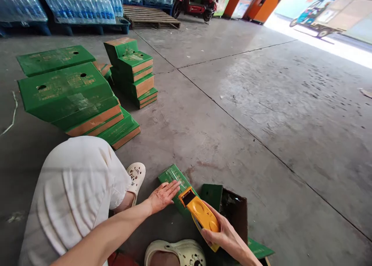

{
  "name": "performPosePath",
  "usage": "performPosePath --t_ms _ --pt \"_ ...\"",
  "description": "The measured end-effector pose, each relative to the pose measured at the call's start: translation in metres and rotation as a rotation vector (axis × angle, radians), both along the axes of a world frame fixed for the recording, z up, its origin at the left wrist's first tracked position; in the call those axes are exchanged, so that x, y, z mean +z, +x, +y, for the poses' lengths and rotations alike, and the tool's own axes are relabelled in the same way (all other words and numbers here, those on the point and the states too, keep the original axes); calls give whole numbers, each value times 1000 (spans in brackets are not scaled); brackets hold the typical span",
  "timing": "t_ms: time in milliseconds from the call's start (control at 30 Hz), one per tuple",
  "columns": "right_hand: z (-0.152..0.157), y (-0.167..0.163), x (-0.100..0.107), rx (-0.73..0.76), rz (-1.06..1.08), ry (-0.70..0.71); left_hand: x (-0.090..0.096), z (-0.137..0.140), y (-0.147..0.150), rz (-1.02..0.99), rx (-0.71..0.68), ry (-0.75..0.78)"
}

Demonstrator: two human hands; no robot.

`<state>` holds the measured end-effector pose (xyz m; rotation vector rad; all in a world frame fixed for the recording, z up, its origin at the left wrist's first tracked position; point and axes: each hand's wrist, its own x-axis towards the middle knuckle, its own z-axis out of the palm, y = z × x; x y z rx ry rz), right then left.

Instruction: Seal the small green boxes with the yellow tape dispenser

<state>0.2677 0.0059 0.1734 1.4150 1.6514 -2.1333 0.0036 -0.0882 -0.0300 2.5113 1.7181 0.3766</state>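
Note:
My left hand (163,197) is stretched out with its fingers straight, fingertips against the edge of a narrow green carton (169,175) on the floor in front of me. Clear tape runs along that carton's top. My right hand (225,231) is wrapped round a yellow tape dispenser (205,215), whose front end rests over the carton's near part. Just right of it stands an open green carton (241,216) with dark, shiny contents. Its lower part is partly hidden by my right hand and forearm.
Stacks of green cartons stand at the left (66,85) and behind them (139,70). My white clog (136,177) is beside the work; another clog (186,250) is below. Wrapped bottles (84,6), a wooden pallet (151,16) and a red scooter (197,4) line the back.

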Motion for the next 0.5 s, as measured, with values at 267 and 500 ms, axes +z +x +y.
performPosePath --t_ms 267,500 --pt "0 0 -12 29 54 -36 0 0 -5 1 -24 54" --pt "3 -4 -15 53 46 -9 -1 4 -12 -77 -54 71"
